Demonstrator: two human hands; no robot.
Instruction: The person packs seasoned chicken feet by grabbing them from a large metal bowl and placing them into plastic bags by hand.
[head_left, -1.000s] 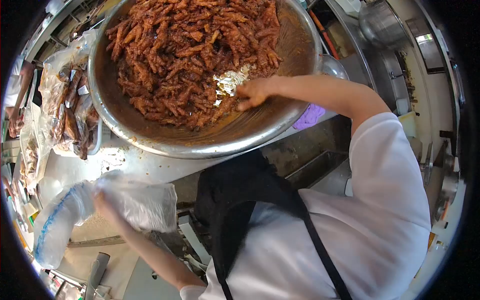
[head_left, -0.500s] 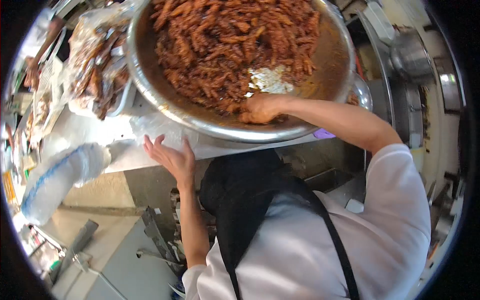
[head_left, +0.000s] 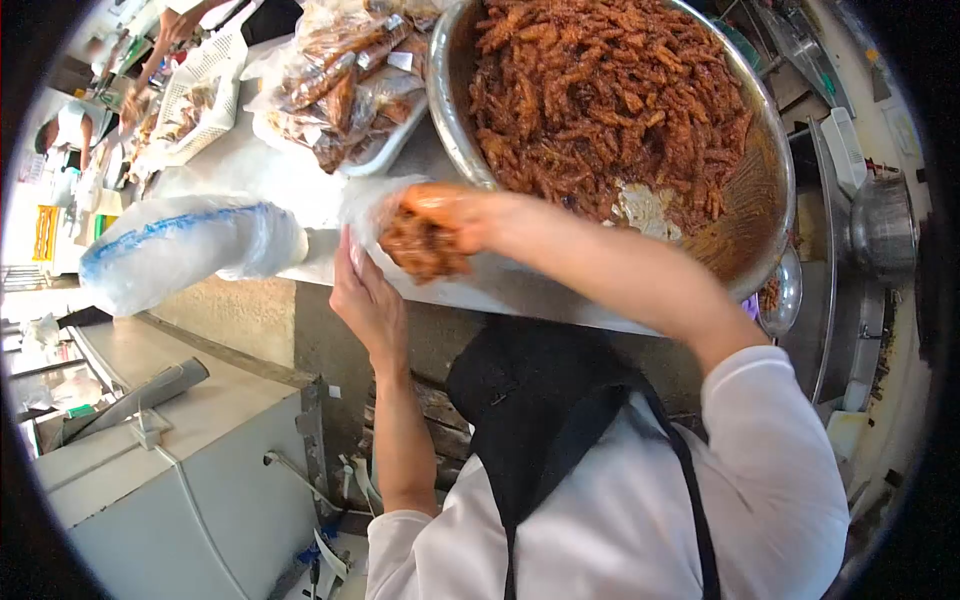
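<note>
My right hand, smeared by motion, is closed on a dripping handful of sauce-coated chicken feet above the table edge. The handful is at the mouth of a thin clear plastic bag. From below, my left hand has its fingers up against the bag and seems to pinch its near edge; the fingertips are partly hidden. A large steel bowl holds a heap of the same reddish-brown chicken feet, with a pale patch near its lower side.
A white tub of bagged brown food stands left of the bowl. A roll of clear plastic bags lies at the table's left edge. A white basket is further back. Below left is a white cabinet; a steel pot stands right.
My right hand has left the bowl and moved left with a handful of chicken feet. My left hand, earlier spread beside the bag, is now against it. The view has shifted left.
</note>
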